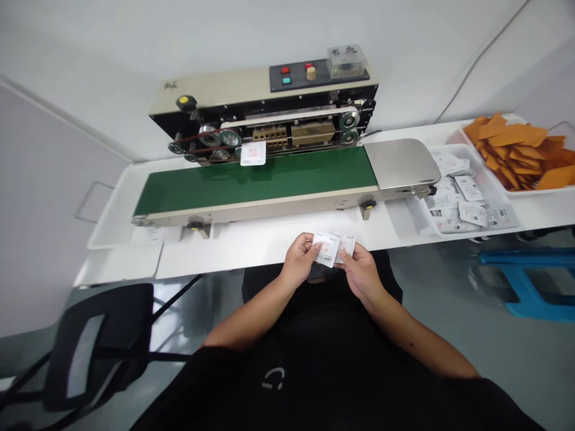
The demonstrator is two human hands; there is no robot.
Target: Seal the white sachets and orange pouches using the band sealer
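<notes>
Left hand (299,260) pinches white sachet (326,249), tilted, lower middle of frame; right hand (362,274) grips second sachet (345,245) just beside it. Both held over table edge (251,254), below green conveyor belt (256,179).

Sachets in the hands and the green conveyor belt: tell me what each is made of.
The sachets look like thin white laminated plastic film, perhaps foil-lined, with a slight sheen and crisp sealed edges. The green conveyor belt looks like rubber or PVC, matte and smooth; the exact material can't be told from here.
</notes>
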